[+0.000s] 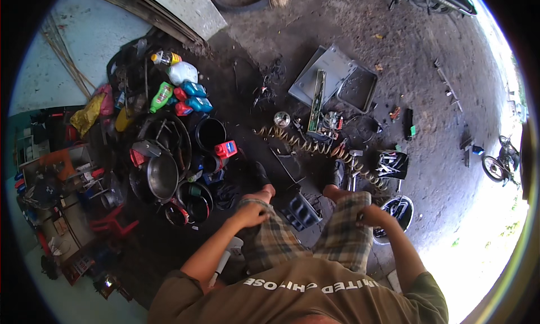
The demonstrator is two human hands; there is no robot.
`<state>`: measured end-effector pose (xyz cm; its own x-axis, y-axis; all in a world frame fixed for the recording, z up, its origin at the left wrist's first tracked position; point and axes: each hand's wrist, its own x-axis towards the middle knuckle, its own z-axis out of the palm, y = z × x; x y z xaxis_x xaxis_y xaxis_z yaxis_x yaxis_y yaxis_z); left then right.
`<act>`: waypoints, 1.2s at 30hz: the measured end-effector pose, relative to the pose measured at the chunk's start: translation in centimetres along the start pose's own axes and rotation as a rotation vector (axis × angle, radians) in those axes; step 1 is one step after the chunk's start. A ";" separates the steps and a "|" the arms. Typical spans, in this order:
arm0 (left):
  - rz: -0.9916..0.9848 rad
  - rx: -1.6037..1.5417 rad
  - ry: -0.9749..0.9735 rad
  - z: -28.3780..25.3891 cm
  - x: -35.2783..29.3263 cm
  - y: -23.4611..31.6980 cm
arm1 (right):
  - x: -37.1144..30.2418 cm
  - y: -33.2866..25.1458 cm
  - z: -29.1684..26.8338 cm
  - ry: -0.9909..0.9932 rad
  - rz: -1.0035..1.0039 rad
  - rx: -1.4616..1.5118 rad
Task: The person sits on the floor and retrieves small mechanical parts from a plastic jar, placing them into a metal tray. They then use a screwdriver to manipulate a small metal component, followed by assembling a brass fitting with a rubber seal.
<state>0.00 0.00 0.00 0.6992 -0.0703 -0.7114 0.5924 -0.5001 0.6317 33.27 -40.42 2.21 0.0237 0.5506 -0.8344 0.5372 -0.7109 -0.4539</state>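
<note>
My left hand rests on the left leg of the checked shorts, near the knee, with its fingers loosely apart and nothing in them. On the right leg of the shorts lies my right hand, its fingers curled in; no object shows in it. On the ground between my feet is a dark tray with compartments. Ahead of it a coiled hose stretches across the floor. Just beyond stands an opened device with exposed wiring and parts, beside grey metal panels.
At the left, metal pans, a black bucket, a red container and several bottles crowd together. A red plastic stool stands farther left. Tool bins sit right; a motorcycle is parked at the far right.
</note>
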 end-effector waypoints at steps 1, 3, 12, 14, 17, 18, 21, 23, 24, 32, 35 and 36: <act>0.043 -0.097 0.131 0.1 2.8 -1.3 | 3.5 3.0 0.4 0.142 -0.125 -0.008; 0.060 -0.116 0.337 -0.5 9.1 -4.6 | 11.0 3.2 -2.9 0.144 0.049 -0.134; 0.070 0.255 0.335 -1.5 32.0 -22.9 | 41.0 8.9 -2.3 0.192 -0.241 -0.357; 0.074 0.292 0.426 -2.5 36.3 -25.0 | 46.0 8.7 -0.5 0.130 -0.283 -0.423; 0.214 0.273 0.783 -3.2 41.8 -25.4 | 51.2 7.8 2.6 0.058 -0.336 -0.466; 0.231 0.195 0.802 -3.4 43.2 -25.0 | 52.2 7.7 4.1 0.040 -0.347 -0.454; 0.292 0.221 0.841 -3.5 46.0 -24.0 | 52.9 8.9 6.6 -0.125 -0.436 -0.442; 0.311 0.265 0.841 -3.7 47.5 -23.6 | 52.7 9.6 7.1 -0.299 -0.427 -0.505; 0.310 0.257 0.827 -3.9 48.2 -23.5 | 52.8 10.0 7.4 -0.340 -0.419 -0.547; 0.357 0.275 0.730 -4.6 51.0 -23.6 | 51.7 9.5 4.4 -0.190 -0.420 -0.522; 0.476 0.337 0.751 -5.3 49.2 -21.4 | 50.9 8.7 1.5 0.008 -0.444 -0.508; 0.529 0.367 0.760 -5.7 48.3 -19.8 | 50.4 8.3 0.4 0.057 -0.427 -0.501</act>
<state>24.33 11.39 -45.12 0.9840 0.1462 0.1016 0.0598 -0.8089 0.5849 38.58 -18.74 -43.72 -0.2412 0.7712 -0.5892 0.8363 -0.1429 -0.5294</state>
